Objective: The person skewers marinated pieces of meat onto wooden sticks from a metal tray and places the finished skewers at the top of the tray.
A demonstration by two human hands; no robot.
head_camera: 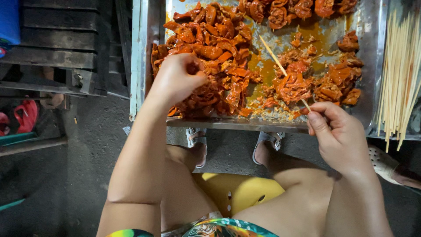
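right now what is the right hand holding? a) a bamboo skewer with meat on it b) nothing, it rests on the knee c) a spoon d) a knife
a: the right hand pinches the lower end of a thin skewer that runs up through a piece of orange marinated meat over the metal tray, while the left hand reaches into the meat pile.
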